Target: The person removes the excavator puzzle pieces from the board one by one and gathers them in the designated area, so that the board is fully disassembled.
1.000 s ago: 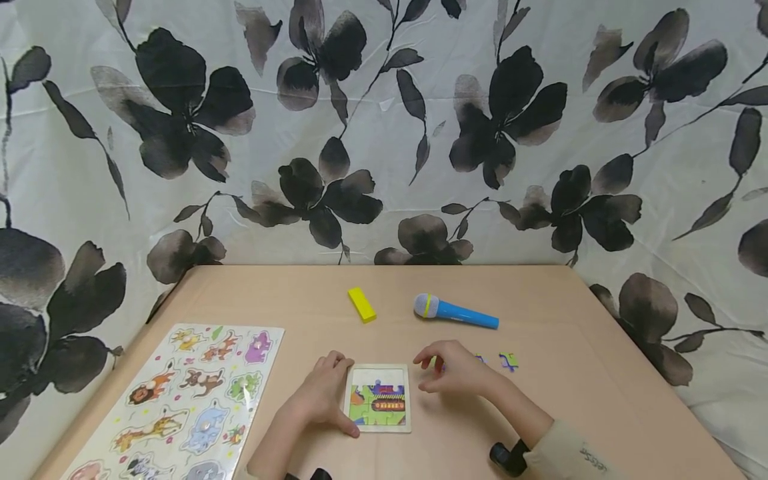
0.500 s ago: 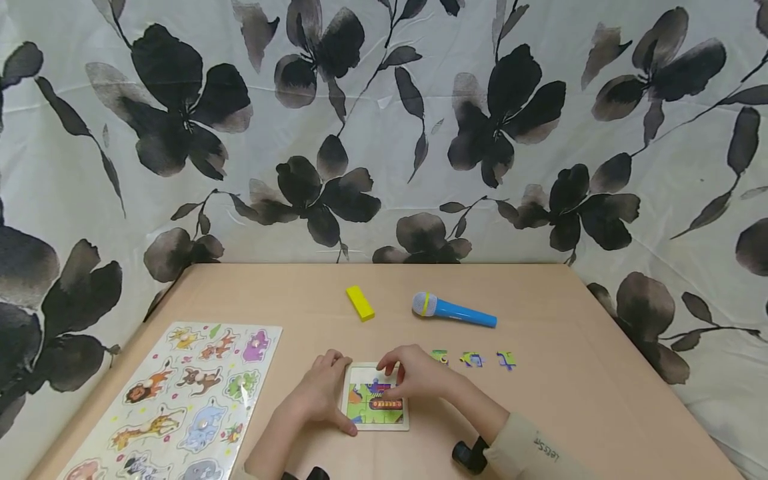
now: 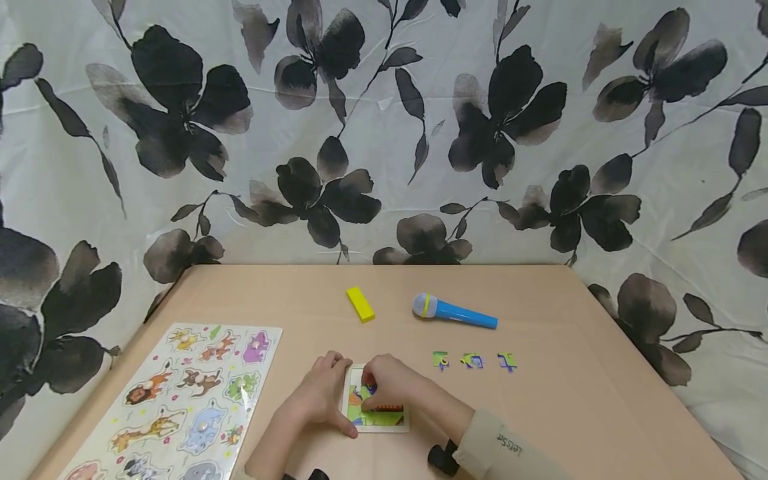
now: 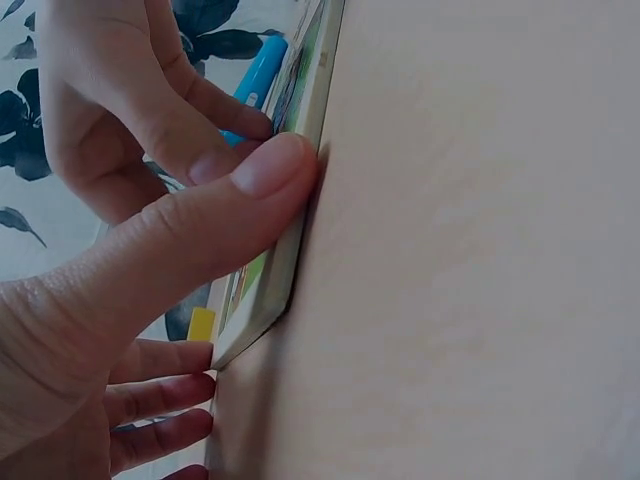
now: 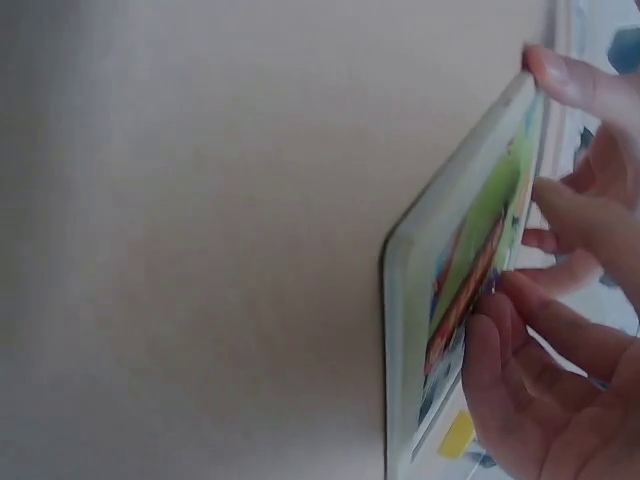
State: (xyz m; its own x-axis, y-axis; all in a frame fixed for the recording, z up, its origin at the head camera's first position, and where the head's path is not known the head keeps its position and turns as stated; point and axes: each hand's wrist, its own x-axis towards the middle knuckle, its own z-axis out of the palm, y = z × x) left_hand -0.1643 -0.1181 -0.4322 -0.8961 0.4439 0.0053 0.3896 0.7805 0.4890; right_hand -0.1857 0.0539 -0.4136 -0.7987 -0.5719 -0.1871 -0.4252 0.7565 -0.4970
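Observation:
The jigsaw puzzle board lies flat on the table, a small colourful picture inside a cream frame. My left hand grips its left side, thumb at the near corner and fingers along the far edge. Over the picture, my right hand has thumb and fingertips together. In the right wrist view they pinch at a small purplish puzzle piece on the board. Much of the picture is hidden under this hand. Right of the board lie three loose pieces in a row: one green, one blue, one green and blue.
A yellow block and a blue toy microphone lie farther back on the table. On the left is a large animal-picture sheet. A floral cloth hangs behind the table.
My right hand has moved left from beside the loose pieces onto the board, its thumb and fingers closing together. The left hand stays on the board's left side.

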